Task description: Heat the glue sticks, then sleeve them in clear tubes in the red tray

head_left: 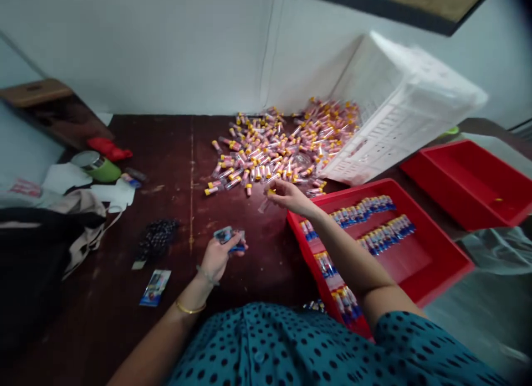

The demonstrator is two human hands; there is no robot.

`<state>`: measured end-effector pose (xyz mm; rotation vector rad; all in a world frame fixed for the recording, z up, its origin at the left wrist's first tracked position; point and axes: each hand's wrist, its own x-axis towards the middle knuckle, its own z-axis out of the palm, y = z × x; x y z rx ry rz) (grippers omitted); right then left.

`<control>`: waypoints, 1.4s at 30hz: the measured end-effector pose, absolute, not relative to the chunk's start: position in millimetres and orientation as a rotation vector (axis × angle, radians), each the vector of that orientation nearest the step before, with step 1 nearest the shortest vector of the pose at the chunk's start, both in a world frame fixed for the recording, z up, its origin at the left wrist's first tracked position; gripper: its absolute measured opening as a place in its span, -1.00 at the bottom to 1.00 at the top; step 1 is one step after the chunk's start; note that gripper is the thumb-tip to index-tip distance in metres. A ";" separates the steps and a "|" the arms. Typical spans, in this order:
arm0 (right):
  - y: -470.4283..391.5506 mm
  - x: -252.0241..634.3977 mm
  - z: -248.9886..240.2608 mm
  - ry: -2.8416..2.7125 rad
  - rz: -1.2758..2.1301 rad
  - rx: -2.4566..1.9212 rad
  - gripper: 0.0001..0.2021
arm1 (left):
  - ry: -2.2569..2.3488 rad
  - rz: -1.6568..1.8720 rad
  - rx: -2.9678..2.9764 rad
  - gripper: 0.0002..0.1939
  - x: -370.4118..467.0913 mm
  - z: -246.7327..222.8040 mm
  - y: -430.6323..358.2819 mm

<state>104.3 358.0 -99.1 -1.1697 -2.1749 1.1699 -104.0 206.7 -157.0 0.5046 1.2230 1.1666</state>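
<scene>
My left hand (216,257) is closed on a small stack of printed blue cards (223,234), held low over the dark table. In the fingers of my right hand (290,197) is a small transparent tube (264,206) with a yellow cap, gripped at the cap end. Just beyond that hand spreads a big pile of similar yellow-capped tubes (266,153) with pink contents. Under my right forearm stands a red tray (419,264) holding rows of tubes with blue printed cards (357,211). One printed card (155,288) lies on the table left of my left wrist.
A white plastic crate (374,125) leans at the pile's right side. Another red bin (469,181) stands at far right. On the left are a dark beaded heap (157,239), a green-sided tin (100,167), a red item (108,149) and a black bag (37,264).
</scene>
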 end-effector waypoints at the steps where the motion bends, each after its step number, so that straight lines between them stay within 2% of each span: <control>1: 342.2 99.7 -95.8 -2.160 1.169 -1.025 -0.82 | 1.224 1.180 0.513 -0.60 -102.0 -157.0 208.1; 5: 293.8 83.8 -94.0 -2.280 1.025 -0.770 -0.89 | 1.219 1.218 0.584 -0.61 -89.5 -151.4 208.0; 9: 279.9 81.6 -101.8 -2.355 0.996 -0.809 -0.89 | 1.177 1.190 0.671 -0.60 -86.9 -146.7 201.3; 13: 281.5 93.4 -102.1 -2.334 1.011 -0.803 -0.89 | 1.167 1.042 0.824 -0.71 -94.7 -149.0 197.2; 16: 284.8 106.7 -98.2 -2.143 1.141 -0.836 -0.85 | 1.179 1.024 0.932 -0.69 -99.5 -149.0 196.6; 20: 289.1 125.1 -92.3 -1.743 1.504 -0.943 -0.74 | 1.156 0.998 0.998 -0.70 -101.2 -144.5 196.3; 24: 289.7 137.0 -88.5 -1.640 1.675 -0.935 -0.73 | 1.156 0.976 1.035 -0.74 -100.3 -140.5 196.2; 26: 288.9 139.2 -88.9 -1.688 1.614 -0.942 -0.77 | 1.169 0.958 1.048 -0.76 -99.3 -139.2 196.2; 31: 277.3 129.9 -97.9 -2.051 1.088 -0.917 -0.85 | 1.189 0.987 1.036 -0.77 -94.6 -136.9 194.6; 33: 270.7 123.6 -101.8 -2.175 1.072 -0.841 -0.81 | 1.200 1.000 1.031 -0.77 -93.3 -137.1 193.7; 37: 269.4 122.4 -100.9 -1.975 1.189 -0.861 -0.76 | 1.272 1.061 1.036 -0.76 -94.8 -139.2 192.9; 42: 278.7 130.6 -85.9 -1.606 1.594 -0.792 -0.71 | 1.296 1.071 1.007 -0.74 -98.3 -138.2 193.1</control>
